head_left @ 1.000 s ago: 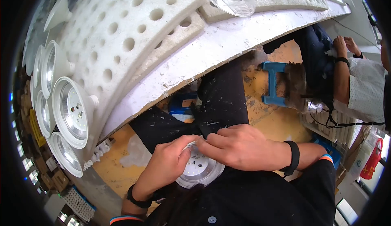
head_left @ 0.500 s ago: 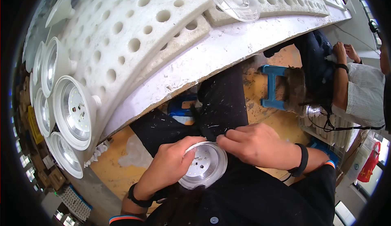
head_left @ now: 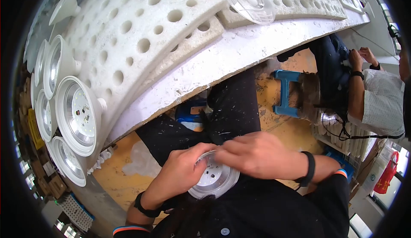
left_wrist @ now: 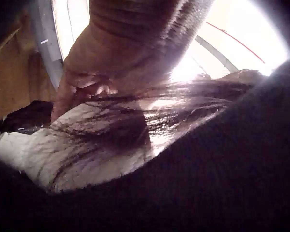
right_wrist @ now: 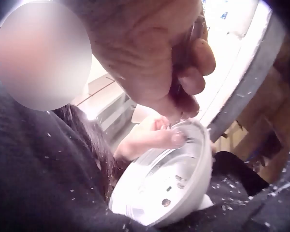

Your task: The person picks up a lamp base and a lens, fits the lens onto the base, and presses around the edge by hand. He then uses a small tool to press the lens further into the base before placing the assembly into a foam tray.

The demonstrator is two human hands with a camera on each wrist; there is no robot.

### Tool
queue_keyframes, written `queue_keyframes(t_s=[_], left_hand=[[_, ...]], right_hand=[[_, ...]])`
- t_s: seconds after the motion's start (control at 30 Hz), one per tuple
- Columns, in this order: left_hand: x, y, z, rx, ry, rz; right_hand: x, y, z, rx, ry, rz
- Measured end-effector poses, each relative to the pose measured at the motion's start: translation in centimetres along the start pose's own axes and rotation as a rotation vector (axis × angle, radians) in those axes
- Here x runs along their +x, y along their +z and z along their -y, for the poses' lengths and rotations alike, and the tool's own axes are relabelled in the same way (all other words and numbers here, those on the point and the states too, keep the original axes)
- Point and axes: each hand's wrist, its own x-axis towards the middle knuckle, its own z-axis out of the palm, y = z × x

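Over the lap, in the head view, my left hand (head_left: 182, 167) grips a round white lamp housing (head_left: 209, 186) by its rim. The lamp's mouth faces up, showing a shiny reflector and a board with small dark parts. My right hand (head_left: 254, 154), slightly blurred, has curled fingers right at the far rim. In the right wrist view a slim grey strip (right_wrist: 198, 29) shows between those fingers; most of it is hidden. Below them, the left thumb (right_wrist: 171, 139) lies over the lamp's edge. The left wrist view shows skin and dark cloth, with the lamp out of sight.
White foam boards (head_left: 141, 19) with holes lie on the bench. Several similar lamps (head_left: 77, 116) stand at their left edge, and a clear plastic disc (head_left: 249, 2) rests at the back. A blue stool (head_left: 282, 92) and another person (head_left: 376, 96) are at the right.
My right hand has slid right along the lamp's rim, then back left over it. The left hand keeps its grip, and more of the lamp's inside shows than at first.
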Motion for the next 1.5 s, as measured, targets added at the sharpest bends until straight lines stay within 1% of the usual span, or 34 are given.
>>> queue_keyframes(t_s=[0.03, 0.07, 0.1, 0.13, 0.17, 0.2, 0.23, 0.27, 0.3, 0.33, 0.4, 0.53, 0.6, 0.63, 0.7, 0.83, 0.9, 0.93, 1.0, 1.03, 1.1, 1.13, 1.2, 1.23, 1.27, 1.3, 1.33, 1.37, 1.4, 1.43, 1.47, 1.5], left_hand=[[0.0, -0.2, 0.0, 0.003, 0.003, -0.002], [0.0, -0.5, 0.1, 0.021, -0.036, 0.009], [-0.1, -0.8, 0.2, 0.036, -0.080, 0.018], [-0.3, -0.7, 0.2, 0.035, -0.086, 0.014], [0.0, -0.5, 0.3, -0.017, -0.066, 0.009], [0.2, -0.4, 0.4, -0.071, -0.044, 0.009], [0.4, -0.4, 0.6, -0.077, -0.039, 0.006], [0.5, -0.2, 0.8, -0.110, -0.083, -0.012], [0.5, -0.2, 0.9, -0.139, -0.129, -0.026], [0.6, -0.2, 0.8, -0.140, -0.132, -0.024], [0.5, -0.6, 0.5, -0.130, -0.174, 0.007], [0.5, -0.6, 0.2, -0.134, -0.175, 0.011], [0.4, -0.4, 0.3, -0.112, -0.120, -0.027], [0.3, -0.2, 0.6, -0.112, -0.122, -0.028], [0.1, 0.4, 1.1, -0.158, 0.020, -0.123], [0.1, 0.5, 1.4, -0.253, -0.031, -0.133], [0.1, 0.5, 2.0, -0.405, -0.114, -0.115], [0.1, 0.5, 2.2, -0.404, -0.114, -0.113], [0.2, 0.5, 2.4, -0.480, -0.128, -0.020], [0.2, 0.5, 2.3, -0.480, -0.129, -0.017], [0.2, 0.5, 2.0, -0.766, -0.168, 0.109], [0.2, 0.4, 2.1, -0.767, -0.168, 0.112], [0.2, 0.0, 2.4, -0.562, -0.045, 0.252], [0.2, -0.2, 2.1, -0.542, -0.077, 0.239], [0.0, -0.3, 1.8, -0.543, -0.078, 0.240], [-0.2, -0.3, 1.5, -0.475, -0.108, 0.207], [-0.4, -0.4, 1.3, -0.407, -0.138, 0.172], [-0.6, -0.3, 1.4, -0.409, -0.138, 0.165], [-0.8, -0.1, 1.5, -0.380, -0.126, 0.110], [-0.9, 0.0, 1.5, -0.351, -0.115, 0.061], [-0.7, 0.0, 1.4, -0.354, -0.114, 0.063], [-0.4, 0.0, 1.1, -0.336, -0.109, 0.068]], right_hand=[[1.0, 0.9, 0.4, -0.014, -0.056, -0.052], [1.1, 1.0, 0.0, -0.020, -0.060, -0.059], [1.2, 1.1, -0.4, 0.034, -0.074, -0.060], [1.3, 1.3, -0.6, 0.095, -0.089, -0.056], [0.9, 1.4, -0.8, 0.225, -0.042, -0.099], [0.3, 2.2, -1.1, 0.220, -0.046, -0.095], [-0.2, 3.1, -1.4, 0.377, 0.085, -0.211], [-0.8, 3.6, -1.5, 0.535, 0.220, -0.325], [-1.7, 3.3, -1.3, 0.611, 0.389, -0.230], [-1.9, 3.3, -1.2, 0.614, 0.392, -0.229], [-2.0, 3.6, -1.0, 0.780, 0.495, -0.136], [-2.1, 5.0, -1.0, 0.790, 0.498, -0.155], [-2.2, 5.2, -1.1, 0.772, 0.476, -0.202], [-2.2, 5.3, -1.2, 0.773, 0.475, -0.200], [-2.4, 5.4, -1.4, 0.748, 0.431, -0.225], [-2.5, 5.2, -1.5, 0.729, 0.444, -0.201], [-2.5, 5.1, -1.5, 0.766, 0.453, -0.176], [-2.6, 5.5, -1.6, 0.765, 0.454, -0.178], [-3.0, 6.9, -2.1, 0.761, 0.332, -0.312], [-3.1, 7.1, -2.3, 0.760, 0.335, -0.313], [-3.2, 7.1, -2.9, 0.572, 0.369, -0.447], [-3.7, 6.8, -3.1, 0.509, 0.498, -0.339], [-4.0, 6.0, -3.8, 0.106, 0.640, -0.033], [-4.5, 6.3, -4.2, 0.105, 0.642, -0.032], [-5.2, 7.0, -4.9, -0.030, 0.602, -0.055], [-5.9, 7.3, -5.3, -0.166, 0.559, -0.079], [-6.6, 7.0, -5.3, -0.166, 0.557, -0.078], [-7.4, 6.6, -5.2, -0.163, 0.601, -0.040], [-8.0, 6.1, -5.2, -0.159, 0.646, -0.001], [-8.3, 5.6, -5.0, -0.120, 0.635, -0.086], [-7.7, 4.5, -4.3, -0.122, 0.638, -0.084], [-6.4, 2.9, -3.0, -0.090, 0.542, -0.125]])
